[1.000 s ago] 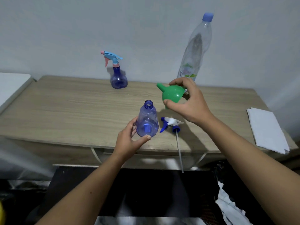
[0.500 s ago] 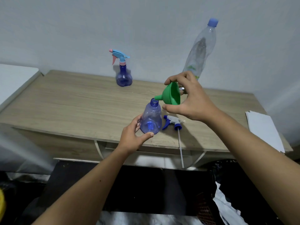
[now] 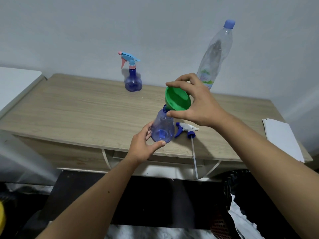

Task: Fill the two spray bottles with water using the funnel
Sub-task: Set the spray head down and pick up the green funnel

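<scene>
An open blue spray bottle [image 3: 163, 127] stands near the front edge of the wooden table [image 3: 82, 109]. My left hand [image 3: 144, 145] grips its base from the left. My right hand [image 3: 195, 104] pinches the rim of a green funnel [image 3: 177, 99], whose spout sits at the bottle's mouth. The bottle's white and blue sprayer head [image 3: 187, 129] lies just to the right, its dip tube hanging over the table edge. A second blue spray bottle [image 3: 133, 78], with its sprayer on, stands at the back. A tall clear water bottle [image 3: 215, 54] with a blue cap leans against the wall.
White paper sheets [image 3: 283, 137] lie at the table's right end. A white surface [image 3: 15, 83] adjoins the table on the left. Below the front edge are dark floor and crumpled white material [image 3: 241, 219].
My right hand has turned the funnel upright and brought it down so its spout meets the mouth of the open bottle. My left hand keeps holding the bottle.
</scene>
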Demonstrator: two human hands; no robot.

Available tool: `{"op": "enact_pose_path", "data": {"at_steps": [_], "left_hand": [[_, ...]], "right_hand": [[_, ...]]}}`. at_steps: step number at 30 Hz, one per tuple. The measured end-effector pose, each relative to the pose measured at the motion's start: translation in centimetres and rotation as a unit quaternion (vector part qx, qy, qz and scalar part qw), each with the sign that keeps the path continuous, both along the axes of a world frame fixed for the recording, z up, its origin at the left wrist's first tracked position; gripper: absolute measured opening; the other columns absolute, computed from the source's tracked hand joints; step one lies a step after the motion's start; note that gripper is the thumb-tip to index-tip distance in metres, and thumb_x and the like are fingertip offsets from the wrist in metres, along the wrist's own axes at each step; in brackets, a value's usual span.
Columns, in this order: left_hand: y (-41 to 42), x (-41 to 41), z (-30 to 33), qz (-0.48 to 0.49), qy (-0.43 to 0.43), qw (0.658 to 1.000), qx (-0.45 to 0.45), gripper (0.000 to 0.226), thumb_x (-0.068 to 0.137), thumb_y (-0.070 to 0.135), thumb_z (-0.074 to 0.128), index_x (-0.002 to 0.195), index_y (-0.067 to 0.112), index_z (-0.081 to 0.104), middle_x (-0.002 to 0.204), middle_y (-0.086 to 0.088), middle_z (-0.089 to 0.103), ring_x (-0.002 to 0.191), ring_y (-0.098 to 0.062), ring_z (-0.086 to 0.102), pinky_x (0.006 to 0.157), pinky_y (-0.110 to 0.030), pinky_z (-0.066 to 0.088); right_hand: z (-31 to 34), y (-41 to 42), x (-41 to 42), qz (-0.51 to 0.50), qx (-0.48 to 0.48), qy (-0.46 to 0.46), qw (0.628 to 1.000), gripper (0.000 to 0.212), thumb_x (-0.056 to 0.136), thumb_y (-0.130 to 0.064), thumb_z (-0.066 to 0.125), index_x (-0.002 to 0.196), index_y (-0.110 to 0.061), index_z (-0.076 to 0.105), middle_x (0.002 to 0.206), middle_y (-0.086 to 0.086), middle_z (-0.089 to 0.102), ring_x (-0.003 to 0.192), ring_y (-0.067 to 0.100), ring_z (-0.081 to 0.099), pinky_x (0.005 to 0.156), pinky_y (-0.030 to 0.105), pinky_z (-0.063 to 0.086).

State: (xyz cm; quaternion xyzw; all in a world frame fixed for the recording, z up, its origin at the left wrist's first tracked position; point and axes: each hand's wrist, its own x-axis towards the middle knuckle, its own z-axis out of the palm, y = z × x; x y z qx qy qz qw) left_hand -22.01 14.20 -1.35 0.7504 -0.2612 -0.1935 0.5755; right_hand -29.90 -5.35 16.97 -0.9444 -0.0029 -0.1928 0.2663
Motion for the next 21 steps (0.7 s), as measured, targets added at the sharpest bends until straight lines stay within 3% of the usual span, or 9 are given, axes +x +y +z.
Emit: {"op": "enact_pose_path", "data": {"at_steps": [7, 10, 14, 17, 21], "left_hand": [[-0.1, 0.2, -0.4, 0.0, -0.012, 1.0, -0.003, 0.091, 0.083, 0.025, 0.097, 0.16, 0.027, 0.049, 0.151, 0.007, 0.064, 0.144, -0.003, 0.055, 0.121, -0.02, 0.044], [-0.1, 0.2, -0.4, -0.002, -0.017, 1.0, -0.003, 0.091, 0.083, 0.025, 0.097, 0.16, 0.027, 0.05, 0.151, 0.006, 0.065, 0.144, -0.004, 0.057, 0.121, -0.024, 0.046], [-0.1, 0.2, -0.4, -0.002, -0.019, 1.0, -0.003, 0.088, 0.082, 0.023, 0.097, 0.157, 0.03, 0.052, 0.142, 0.016, 0.066, 0.131, 0.017, 0.057, 0.119, -0.018, 0.046], [-0.1, 0.2, -0.3, -0.003, -0.02, 1.0, -0.001, 0.088, 0.083, 0.025, 0.097, 0.158, 0.033, 0.051, 0.138, 0.022, 0.065, 0.126, 0.024, 0.056, 0.114, -0.012, 0.045], [-0.2, 0.1, -0.4, -0.004, -0.025, 1.0, -0.004, 0.091, 0.085, 0.023, 0.095, 0.161, 0.032, 0.048, 0.137, 0.023, 0.066, 0.125, 0.025, 0.056, 0.111, -0.008, 0.044]], "right_hand": [[-0.6, 0.3, 0.5, 0.013, -0.009, 0.002, 1.0, 0.082, 0.069, -0.032, 0.096, 0.143, -0.029, 0.063, 0.139, -0.002, 0.053, 0.127, 0.008, 0.054, 0.106, 0.016, 0.042], [-1.3, 0.4, 0.5, -0.004, 0.003, -0.008, 1.0, 0.082, 0.067, -0.035, 0.096, 0.141, -0.028, 0.063, 0.135, 0.001, 0.051, 0.124, 0.01, 0.054, 0.106, 0.02, 0.043], [-1.7, 0.5, 0.5, -0.025, 0.021, -0.011, 0.999, 0.084, 0.066, -0.038, 0.097, 0.141, -0.028, 0.061, 0.133, -0.001, 0.054, 0.12, 0.006, 0.056, 0.102, 0.018, 0.045], [-1.9, 0.5, 0.6, -0.028, 0.03, -0.011, 0.999, 0.091, 0.066, -0.041, 0.097, 0.146, -0.027, 0.057, 0.136, -0.002, 0.056, 0.123, 0.005, 0.056, 0.105, 0.023, 0.047], [-2.0, 0.3, 0.7, -0.028, 0.052, -0.011, 0.998, 0.097, 0.065, -0.04, 0.098, 0.149, -0.027, 0.053, 0.138, -0.001, 0.055, 0.123, 0.003, 0.057, 0.102, 0.014, 0.044]]}}
